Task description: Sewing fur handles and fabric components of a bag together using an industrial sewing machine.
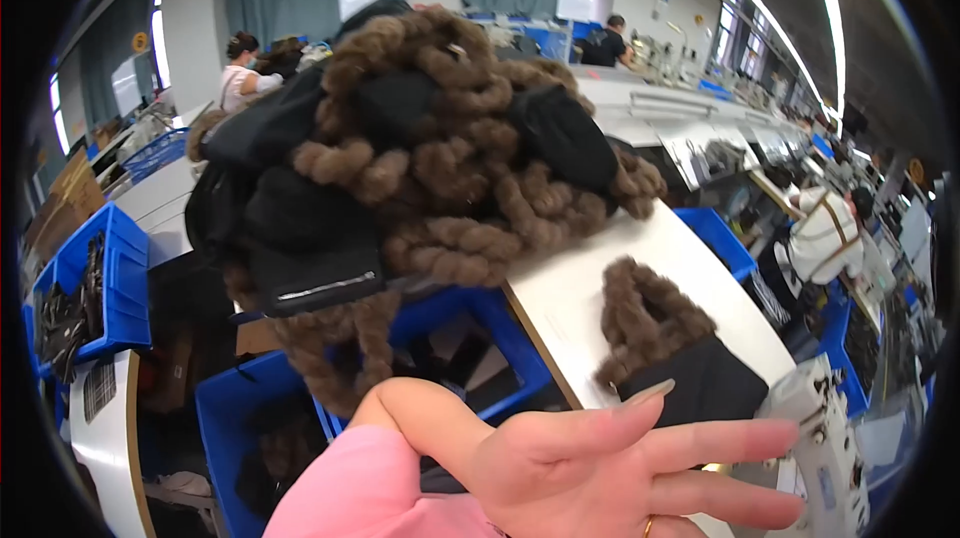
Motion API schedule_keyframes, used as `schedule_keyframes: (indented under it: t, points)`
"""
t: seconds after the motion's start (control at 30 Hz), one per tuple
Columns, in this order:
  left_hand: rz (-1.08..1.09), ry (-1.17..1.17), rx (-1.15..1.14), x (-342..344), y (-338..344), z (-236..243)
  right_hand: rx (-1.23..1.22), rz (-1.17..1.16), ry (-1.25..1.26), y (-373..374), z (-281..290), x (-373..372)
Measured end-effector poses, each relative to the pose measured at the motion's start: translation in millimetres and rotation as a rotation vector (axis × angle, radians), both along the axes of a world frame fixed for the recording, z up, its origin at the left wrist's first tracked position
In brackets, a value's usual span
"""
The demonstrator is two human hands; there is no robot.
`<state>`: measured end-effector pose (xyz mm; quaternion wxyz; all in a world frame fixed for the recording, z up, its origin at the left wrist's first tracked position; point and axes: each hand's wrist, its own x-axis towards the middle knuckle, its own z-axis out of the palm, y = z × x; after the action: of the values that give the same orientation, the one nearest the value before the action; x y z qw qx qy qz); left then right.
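Observation:
My left hand [580, 463], in a pink sleeve [345, 488], reaches rightward across the lower part of the view. Its palm is toward me, the thumb and fingers are apart, and nothing is in it. Just behind the fingers, a black fabric piece [710, 383] with a twisted brown fur trim [650, 323] lies on the white table [565, 303]; whether the hand touches it I cannot tell. A big heap of brown fur-trimmed black pieces [440, 158] is piled farther off, one piece showing a silver zipper [325, 286]. My right hand is out of sight.
A white sewing machine [830, 448] stands at the right. Blue bins [225, 428] sit below the heap, another blue bin [125, 278] at the left. Co-workers appear behind: one in white [825, 238] at right, one in black [602, 46], one in pale clothing [237, 83].

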<state>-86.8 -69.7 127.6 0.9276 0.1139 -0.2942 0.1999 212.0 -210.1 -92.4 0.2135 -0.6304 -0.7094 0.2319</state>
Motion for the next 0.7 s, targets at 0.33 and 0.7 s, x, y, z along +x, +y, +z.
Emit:
schedule_keyframes:
  t: [0.33,0.7]
  points:
    - [0.106,-0.258,0.447,45.8,28.9,-46.7,-0.153,-0.148,0.027,-67.8,-30.5,-12.4]
    - [-0.314,-0.073,-0.470,66.3,26.7,-75.8,-0.295,-0.272,0.092,-93.5,-51.8,-41.3]
